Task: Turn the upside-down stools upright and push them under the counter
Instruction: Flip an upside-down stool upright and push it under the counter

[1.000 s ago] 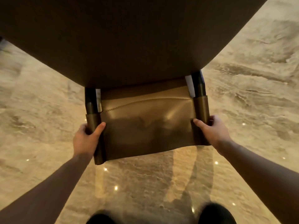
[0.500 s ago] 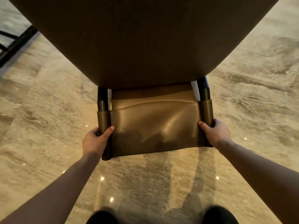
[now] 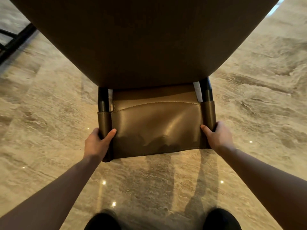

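Note:
A brown leather stool (image 3: 149, 39) fills the upper half of the view, its broad seat close to the camera and its low backrest (image 3: 156, 128) hanging toward me. My left hand (image 3: 97, 143) grips the backrest's left sleeved post, thumb on the leather panel. My right hand (image 3: 217, 136) grips the right post the same way. Two dark metal posts (image 3: 103, 100) join backrest and seat. The stool's legs are hidden behind the seat.
Glossy beige marble floor (image 3: 257, 113) spreads all around, with small light reflections. A black metal frame (image 3: 15, 40) shows at the upper left edge. My two dark shoes (image 3: 102, 221) are at the bottom of the view.
The stool and both hands have shifted to the right in view, and the black frame at the upper left has come into sight. Both grips are unchanged.

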{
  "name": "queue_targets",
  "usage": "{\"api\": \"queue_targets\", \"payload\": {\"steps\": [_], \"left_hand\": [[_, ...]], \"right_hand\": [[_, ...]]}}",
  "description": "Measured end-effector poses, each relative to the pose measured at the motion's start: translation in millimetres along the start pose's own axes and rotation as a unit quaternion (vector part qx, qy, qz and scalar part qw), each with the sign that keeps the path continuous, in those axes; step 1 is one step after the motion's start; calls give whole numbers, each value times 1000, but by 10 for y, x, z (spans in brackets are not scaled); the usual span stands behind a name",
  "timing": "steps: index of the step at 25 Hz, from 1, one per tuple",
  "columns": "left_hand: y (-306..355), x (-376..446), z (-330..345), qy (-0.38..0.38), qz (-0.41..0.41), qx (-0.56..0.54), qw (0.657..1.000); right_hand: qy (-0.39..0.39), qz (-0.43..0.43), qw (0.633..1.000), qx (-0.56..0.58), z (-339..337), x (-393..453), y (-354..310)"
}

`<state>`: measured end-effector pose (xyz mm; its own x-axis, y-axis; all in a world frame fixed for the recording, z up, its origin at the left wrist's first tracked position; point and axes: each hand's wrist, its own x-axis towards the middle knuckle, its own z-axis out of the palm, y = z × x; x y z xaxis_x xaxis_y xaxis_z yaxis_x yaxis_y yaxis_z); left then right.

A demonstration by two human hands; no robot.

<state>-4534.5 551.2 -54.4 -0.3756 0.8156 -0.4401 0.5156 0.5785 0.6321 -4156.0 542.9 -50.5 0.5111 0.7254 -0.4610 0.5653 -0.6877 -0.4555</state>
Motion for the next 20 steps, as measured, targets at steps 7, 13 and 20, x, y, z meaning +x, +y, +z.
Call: {"api": "queue_targets", "payload": {"steps": [7, 13, 20], "left_hand": [[146, 68, 24, -11, -40, 65, 997], [348, -32, -71, -31, -69, 59, 995], [1194, -561, -958, -30, -100, 104, 989]], "right_hand": [[16, 40, 999, -20, 39, -49, -119], [-50, 91, 995, 10, -193, -82, -254], [-72, 113, 990, -33, -1127, -705, -899]]}}
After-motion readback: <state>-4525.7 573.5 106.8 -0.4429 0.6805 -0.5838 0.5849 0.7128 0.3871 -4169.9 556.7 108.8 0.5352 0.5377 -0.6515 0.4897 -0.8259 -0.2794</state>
